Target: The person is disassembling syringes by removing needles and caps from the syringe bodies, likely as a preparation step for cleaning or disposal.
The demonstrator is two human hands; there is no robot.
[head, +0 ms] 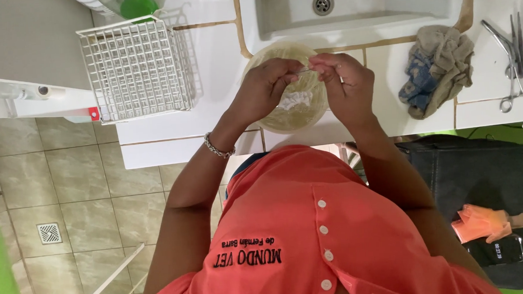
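Tiles of white covered the counter point(222, 54), with a square sink point(355, 7) sunk into it and a beige tiled floor point(81, 190) below, a small drain grate point(49, 233) set in it. Over a pale round bowl point(272, 120) in front of the sink, the left hand point(267, 85) and the right hand point(344, 81) were both pinched shut on a thin metal instrument point(306, 70) held between them, above something white and crumpled point(296, 99) in the bowl. A white wire rack point(137, 67) stood to the left. A rumpled cloth point(437, 69) and steel scissors and clamps point(515, 53) lay to the right.
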